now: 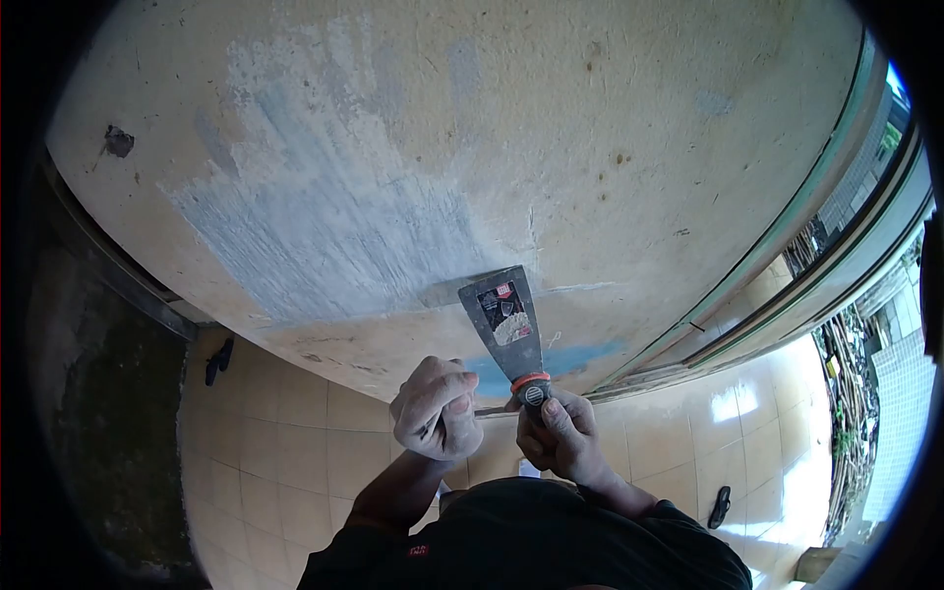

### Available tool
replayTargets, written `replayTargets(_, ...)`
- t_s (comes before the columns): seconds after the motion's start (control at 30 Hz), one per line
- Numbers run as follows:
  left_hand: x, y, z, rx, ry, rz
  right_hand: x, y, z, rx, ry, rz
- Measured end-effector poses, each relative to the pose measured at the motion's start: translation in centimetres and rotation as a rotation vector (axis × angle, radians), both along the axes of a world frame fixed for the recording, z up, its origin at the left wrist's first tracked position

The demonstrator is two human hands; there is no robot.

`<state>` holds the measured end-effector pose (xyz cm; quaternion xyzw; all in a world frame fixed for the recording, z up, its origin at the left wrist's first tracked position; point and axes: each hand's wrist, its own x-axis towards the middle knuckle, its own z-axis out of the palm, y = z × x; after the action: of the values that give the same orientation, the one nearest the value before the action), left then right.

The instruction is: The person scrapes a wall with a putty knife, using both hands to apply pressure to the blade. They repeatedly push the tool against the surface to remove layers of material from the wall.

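My right hand [565,433] is wrapped round the dark handle of a putty knife [503,320], which has a reddish-orange collar. The wide grey blade points up toward the wall [669,197], and its front edge overlaps the lower right of a whitish-grey patch [334,236]. A worn label and a pale smear show on the blade. To the left of the knife, my left hand [438,408] is curled into a fist, dusted with white powder. I cannot tell what is inside that fist. Behind the knife, a light blue mark [580,360] crosses the lower wall.
A small dark hole [119,142] marks the wall at upper left. Below lies a tiled floor [295,452], with dark footwear [219,361] at left and another dark shoe [721,506] at right. A window frame [787,265] curves along the right, with stacked sticks [848,413] outside.
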<state>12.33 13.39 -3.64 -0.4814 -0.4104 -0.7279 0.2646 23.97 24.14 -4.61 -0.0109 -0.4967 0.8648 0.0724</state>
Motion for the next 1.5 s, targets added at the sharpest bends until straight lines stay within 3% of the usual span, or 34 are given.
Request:
replayTargets(0.07, 1.2, 0.2, -0.5, -0.175, -0.198, 0.107, 0.6, 0.4, 0.0, -0.07, -0.053, 0.065)
replayTargets(0.1, 1.5, 0.2, -0.3, -0.173, -0.208, 0.115, 0.9, 0.5, 0.1, -0.146, -0.092, 0.118)
replayTargets(0.2, 1.7, 0.4, 1.7, -0.559, -0.163, 0.094, 0.9, 0.7, 0.5, -0.064, -0.132, 0.131)
replayTargets(0.23, 1.5, 0.7, 1.6, -0.56, -0.16, 0.1, 0.8, 0.5, 0.7, -0.064, -0.128, 0.136)
replayTargets(0.33, 0.5, 1.8, 0.0, -0.512, -0.264, -0.219, 0.6, -0.1, 1.5, -0.069, -0.116, 0.089)
replayTargets(0.43, -0.6, 2.1, -0.5, -0.381, -0.235, -0.328, 0.3, -0.7, 1.8, 0.0, -0.153, 0.119)
replayTargets(0.53, -0.8, 2.3, -1.2, -0.335, -0.296, -0.396, -0.1, -1.7, 1.6, -0.101, -0.169, 0.036)
replayTargets(0.6, -1.0, 2.5, -1.2, -0.34, -0.309, -0.425, -0.2, -1.0, 0.9, 0.059, -0.124, -0.004)
replayTargets(0.7, -1.0, 2.9, -1.5, -0.426, -0.237, -0.36, 0.3, -0.3, 1.4, 0.085, -0.158, -0.059)
replayTargets(0.83, -1.0, 3.5, -1.1, -0.196, -0.407, -0.458, -1.3, -1.0, 2.6, 0.259, -0.132, -0.092)
replayTargets(1.03, -0.6, 2.7, -0.4, -0.339, -0.273, -0.253, -0.2, -0.7, 2.8, 0.098, -0.143, -0.039)
replayTargets(1.23, -1.2, 3.2, 0.6, -0.223, -0.445, -0.336, -1.7, -1.3, 3.7, 0.184, -0.154, -0.133)
replayTargets(1.33, -1.4, 2.7, 0.8, -0.318, -0.317, -0.303, -1.4, -1.5, 3.7, 0.19, -0.156, -0.127)
replayTargets(1.5, -1.3, 3.0, -0.2, -0.371, -0.331, -0.256, -1.5, -1.3, 2.2, 0.139, -0.214, -0.117)
